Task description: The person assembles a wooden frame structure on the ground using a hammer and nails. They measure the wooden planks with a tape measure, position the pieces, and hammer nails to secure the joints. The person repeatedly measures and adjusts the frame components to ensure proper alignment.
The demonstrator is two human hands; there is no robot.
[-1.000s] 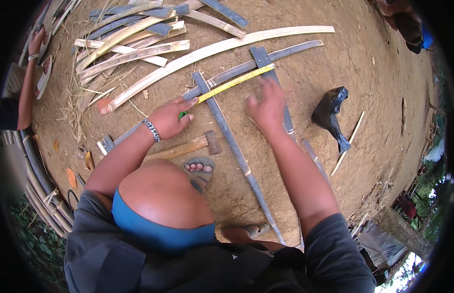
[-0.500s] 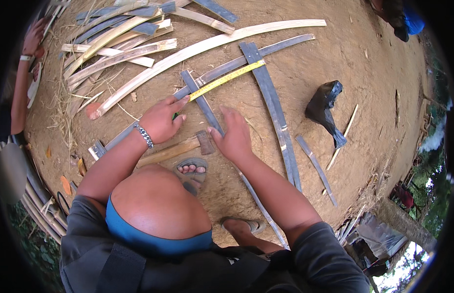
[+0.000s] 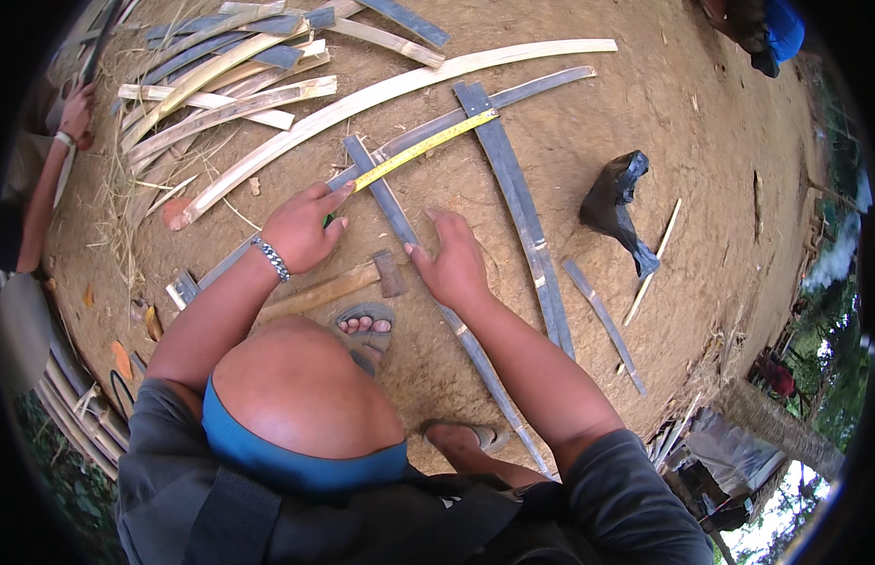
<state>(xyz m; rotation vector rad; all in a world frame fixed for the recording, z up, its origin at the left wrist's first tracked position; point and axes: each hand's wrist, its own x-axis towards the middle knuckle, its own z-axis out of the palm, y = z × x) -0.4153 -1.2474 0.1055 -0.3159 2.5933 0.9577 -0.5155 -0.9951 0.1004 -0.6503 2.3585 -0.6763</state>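
bare dirt ground (image 3: 701,141) under bamboo slats (image 3: 513,188), hammer (image 3: 334,287)

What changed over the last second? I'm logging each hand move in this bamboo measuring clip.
The right hand came off the far dark slat and drew back toward the body, now pressing on the nearer dark slat beside the hammer. The left hand stayed put, holding the yellow measuring tape stretched across the slats. The hammer, the black bag and the pile of pale strips did not move.
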